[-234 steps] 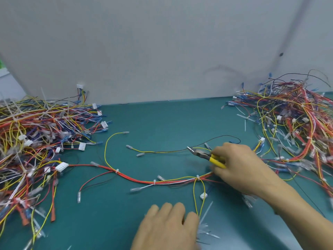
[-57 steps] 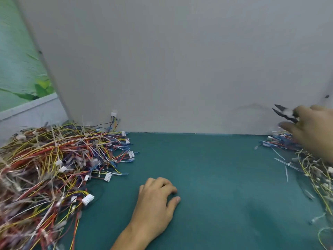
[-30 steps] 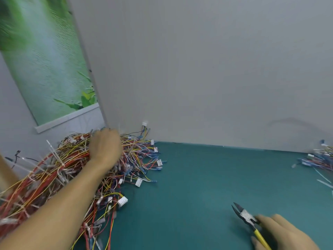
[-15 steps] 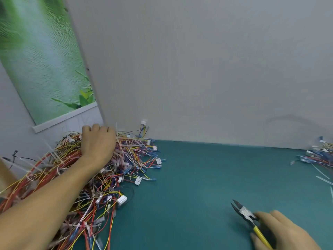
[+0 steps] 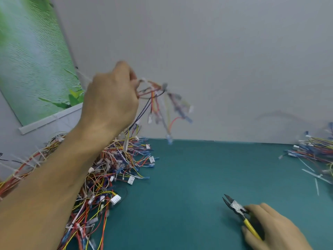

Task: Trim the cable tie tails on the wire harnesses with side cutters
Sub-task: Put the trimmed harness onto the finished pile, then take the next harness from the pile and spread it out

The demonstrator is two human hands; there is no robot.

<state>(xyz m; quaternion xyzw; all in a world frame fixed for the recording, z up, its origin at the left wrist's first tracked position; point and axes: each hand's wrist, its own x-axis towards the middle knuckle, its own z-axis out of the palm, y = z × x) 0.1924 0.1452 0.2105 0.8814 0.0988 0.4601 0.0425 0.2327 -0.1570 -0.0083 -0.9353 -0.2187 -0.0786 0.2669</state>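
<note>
My left hand [image 5: 110, 98] is raised above the table and grips one wire harness [image 5: 162, 103], whose red, yellow and dark wires dangle blurred in front of the grey wall. Below it lies a big pile of harnesses [image 5: 108, 170] with white connectors and cable tie tails sticking out. My right hand [image 5: 270, 230] rests low at the right on the green mat and holds the yellow-handled side cutters [image 5: 236, 208]; their jaws are slightly apart and point up-left.
A second pile of harnesses [image 5: 317, 152] lies at the right edge, with cut tie tails [image 5: 313, 175] scattered beside it. The green mat [image 5: 189, 177] stretches between the piles. A grey wall [image 5: 216, 69] closes the back; a green poster [image 5: 32, 60] hangs at left.
My left hand has lifted off the left pile, pulling one harness up into the air. My right hand with the cutters has stayed on the mat.
</note>
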